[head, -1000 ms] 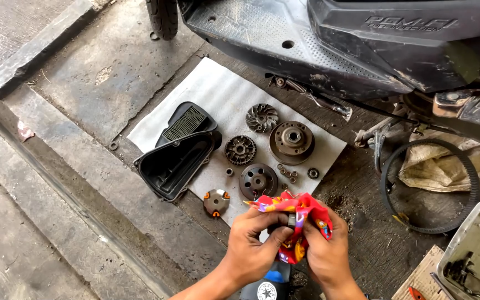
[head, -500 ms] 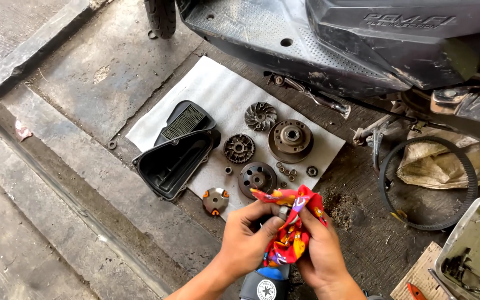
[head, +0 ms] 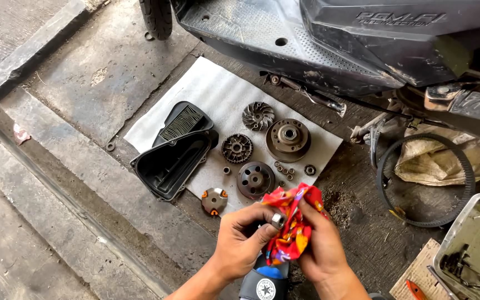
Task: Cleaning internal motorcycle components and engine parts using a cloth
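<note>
The left hand pinches a small silvery metal cylinder between thumb and forefinger, grip closed tight on it with the open end tilted up toward the camera. The right hand is wrapped around a bunched red patterned rag, its fingers folded over the cloth, and presses it against the side of the cylinder — held that way, it seems, so the cloth can rub the part while the other hand steadies it. Both hands hover low over the ground, just in front of a blue and black shoe.

Just beyond the hands lies a white mat spread on the concrete floor, and the parts on it are set out apart from one another, likely so each stays clean and easy to find: a black air-filter box at the left edge, a finned disc, a round drum, a dark toothed plate, a holed bell-shaped piece, a small piece with orange tabs and a cluster of little rollers.

The scooter body overhangs the far edge of the mat. To the right, a drive belt loops round a crumpled sack, and a metal tray sits at the lower corner — so that side is crowded. The bare concrete to the left is where open room lies.
</note>
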